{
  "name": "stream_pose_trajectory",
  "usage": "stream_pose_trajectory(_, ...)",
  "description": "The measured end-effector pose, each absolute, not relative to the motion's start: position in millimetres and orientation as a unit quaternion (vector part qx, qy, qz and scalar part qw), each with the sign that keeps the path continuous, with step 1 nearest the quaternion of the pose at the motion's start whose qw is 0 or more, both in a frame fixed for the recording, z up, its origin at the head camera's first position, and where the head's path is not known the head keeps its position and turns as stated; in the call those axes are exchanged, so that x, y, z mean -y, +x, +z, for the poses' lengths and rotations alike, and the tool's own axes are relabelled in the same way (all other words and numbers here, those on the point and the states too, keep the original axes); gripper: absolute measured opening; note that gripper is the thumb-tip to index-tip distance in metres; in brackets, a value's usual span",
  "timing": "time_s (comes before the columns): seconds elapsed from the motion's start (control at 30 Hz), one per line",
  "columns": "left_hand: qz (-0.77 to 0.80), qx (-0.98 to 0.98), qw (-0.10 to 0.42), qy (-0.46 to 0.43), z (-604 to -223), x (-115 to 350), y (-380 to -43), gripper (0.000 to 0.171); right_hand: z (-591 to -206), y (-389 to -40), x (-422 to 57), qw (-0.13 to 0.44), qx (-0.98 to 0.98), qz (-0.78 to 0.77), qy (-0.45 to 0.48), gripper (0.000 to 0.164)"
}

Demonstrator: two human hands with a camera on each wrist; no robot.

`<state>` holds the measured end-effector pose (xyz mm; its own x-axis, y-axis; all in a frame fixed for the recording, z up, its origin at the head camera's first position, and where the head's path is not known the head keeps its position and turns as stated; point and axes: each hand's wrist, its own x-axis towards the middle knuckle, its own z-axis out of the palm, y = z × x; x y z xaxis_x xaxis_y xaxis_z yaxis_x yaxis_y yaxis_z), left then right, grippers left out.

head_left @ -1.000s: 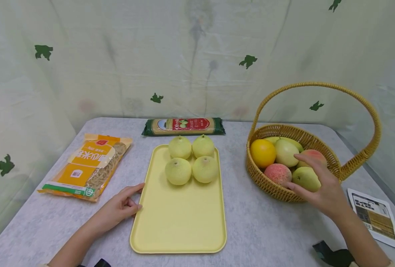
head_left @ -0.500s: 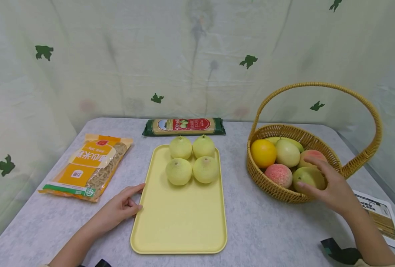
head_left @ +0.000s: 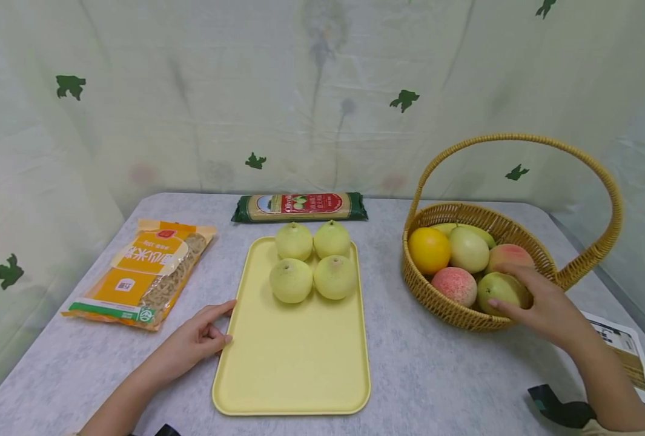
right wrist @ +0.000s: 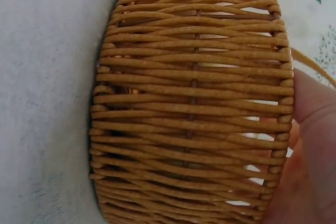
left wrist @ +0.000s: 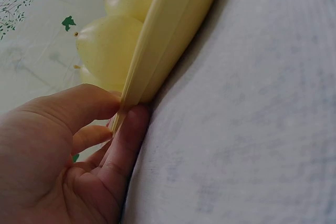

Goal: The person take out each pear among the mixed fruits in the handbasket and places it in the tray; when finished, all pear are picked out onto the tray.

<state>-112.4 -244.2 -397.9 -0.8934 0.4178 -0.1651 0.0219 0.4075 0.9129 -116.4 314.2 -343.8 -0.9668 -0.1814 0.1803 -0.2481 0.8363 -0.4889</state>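
My left hand [head_left: 191, 340] holds the left rim of a yellow rectangular tray [head_left: 295, 369]; the left wrist view shows the rim [left wrist: 157, 51] pinched between thumb and fingers. Several round pale-green pears [head_left: 291, 280] are grouped at the tray's far end. At the right, my right hand [head_left: 551, 312] reaches over the near rim of a wicker basket [head_left: 442, 309]. Its thumb and fingers curl round a green pear [head_left: 498, 289] still among the other fruit. In the right wrist view the basket's woven side [right wrist: 194, 103] hides the pear, and only part of the hand [right wrist: 317, 114] shows.
In the basket are also an orange [head_left: 429, 251], a pale pear [head_left: 468, 249], two peaches [head_left: 454, 287] and a banana [head_left: 482, 235]. Its tall handle [head_left: 518, 138] arches above. An orange noodle bag [head_left: 142, 272], a spaghetti pack [head_left: 300, 207] and a white printed packet [head_left: 624, 357] lie around.
My right hand has shifted right and closed its thumb and fingers in on the green pear. The left hand and tray stay as they were.
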Motion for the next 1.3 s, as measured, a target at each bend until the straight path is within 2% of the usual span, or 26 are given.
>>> stream_pose_trajectory(0.23,0.532,-0.813,0.191,0.136,-399,245,-113,0.066,-338,-120,-311,0.039,0.964,0.238,0.110,0.057)
stream_pose_trajectory(0.57,0.535,-0.812,0.192,0.129,-397,245,-112,0.066,-335,-128,-312,-0.007,0.961,0.246,0.127,0.064)
stream_pose_trajectory(0.83,0.533,-0.814,0.188,0.134,-399,245,-113,0.066,-344,-127,-312,0.070,0.961,0.233,0.129,0.051)
stream_pose_trajectory(1.07,0.530,-0.816,0.187,0.137,-398,244,-112,0.065,-344,-121,-309,0.125,0.953,0.263,0.086,0.059)
stream_pose_trajectory(1.3,0.531,-0.815,0.186,0.136,-398,244,-112,0.066,-347,-117,-301,0.195,0.932,0.306,0.014,0.059)
